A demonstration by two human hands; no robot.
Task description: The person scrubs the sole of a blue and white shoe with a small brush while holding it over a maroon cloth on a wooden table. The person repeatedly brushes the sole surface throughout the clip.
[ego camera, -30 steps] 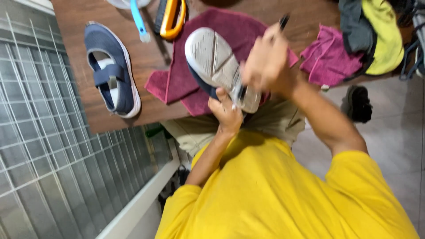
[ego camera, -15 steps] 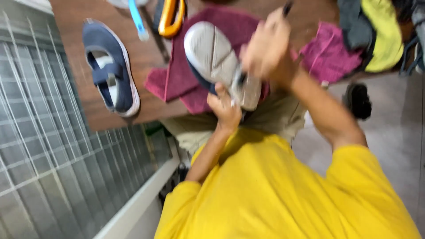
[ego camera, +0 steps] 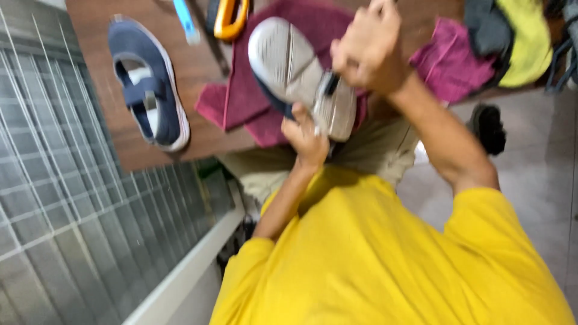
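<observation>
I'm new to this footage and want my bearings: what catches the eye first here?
A shoe held sole-up at top centre, the left hand gripping its heel end and the right hand closed on a dark tool at the sole. Its navy mate lies on the wooden table at left, and a yellow shirt fills the foreground.

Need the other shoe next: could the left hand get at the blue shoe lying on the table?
Probably not yet: the left hand is gripping the upturned shoe. The blue shoe lies uncovered on the table, to that hand's side.
</observation>
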